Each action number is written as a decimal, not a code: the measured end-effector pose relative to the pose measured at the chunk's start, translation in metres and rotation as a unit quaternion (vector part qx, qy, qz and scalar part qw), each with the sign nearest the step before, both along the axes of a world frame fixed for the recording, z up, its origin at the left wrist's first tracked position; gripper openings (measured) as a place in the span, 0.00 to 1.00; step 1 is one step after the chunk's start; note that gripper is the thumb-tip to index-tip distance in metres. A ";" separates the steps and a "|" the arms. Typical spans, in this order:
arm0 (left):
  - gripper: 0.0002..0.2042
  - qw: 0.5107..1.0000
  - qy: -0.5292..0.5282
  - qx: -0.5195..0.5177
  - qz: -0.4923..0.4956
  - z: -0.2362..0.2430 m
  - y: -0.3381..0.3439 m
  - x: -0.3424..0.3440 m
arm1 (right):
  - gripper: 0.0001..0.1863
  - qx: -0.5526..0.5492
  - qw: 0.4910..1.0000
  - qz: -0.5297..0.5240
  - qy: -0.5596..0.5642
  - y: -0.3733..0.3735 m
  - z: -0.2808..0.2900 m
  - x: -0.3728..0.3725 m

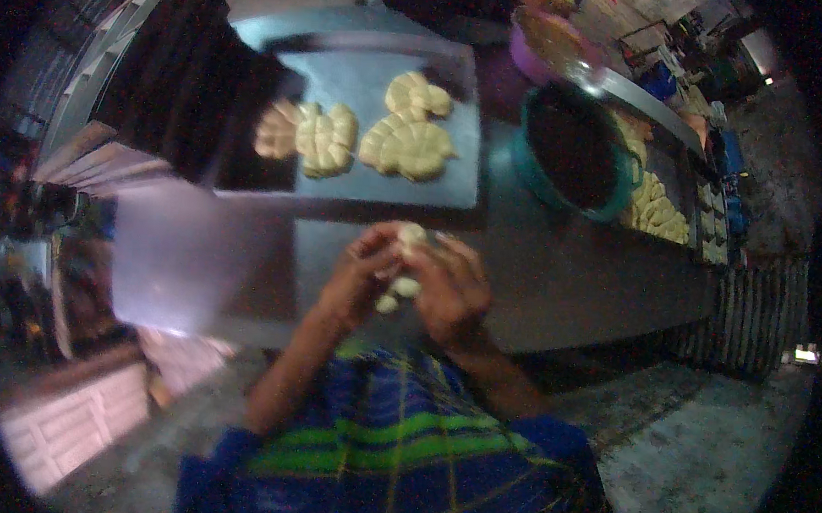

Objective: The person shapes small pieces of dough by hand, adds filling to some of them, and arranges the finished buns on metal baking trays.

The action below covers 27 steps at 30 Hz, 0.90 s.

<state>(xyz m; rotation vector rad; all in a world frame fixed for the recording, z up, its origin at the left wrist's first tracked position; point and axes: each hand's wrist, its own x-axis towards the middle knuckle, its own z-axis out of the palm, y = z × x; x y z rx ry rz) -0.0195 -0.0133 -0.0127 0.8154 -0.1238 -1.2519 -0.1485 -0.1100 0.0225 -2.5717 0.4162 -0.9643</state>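
My left hand and my right hand meet over the metal table's front part, fingers curled round a piece of pale dough. Two smaller dough pieces show just below it, between my hands; whether they rest on the table or hang from my fingers I cannot tell. Beyond my hands lies a metal tray bearing several shaped dough clusters, each made of pressed-together lumps, in left and right groups.
A teal tub with dark inside stands right of the tray, a purple basin behind it. More dough fills a tray at the far right. Dark slatted racking stands at the left. The table's front edge runs just before my body.
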 end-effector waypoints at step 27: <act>0.11 0.944 -0.318 0.086 -0.019 0.000 0.007 -0.001 | 0.16 0.085 0.993 0.050 0.060 -0.026 0.007 0.004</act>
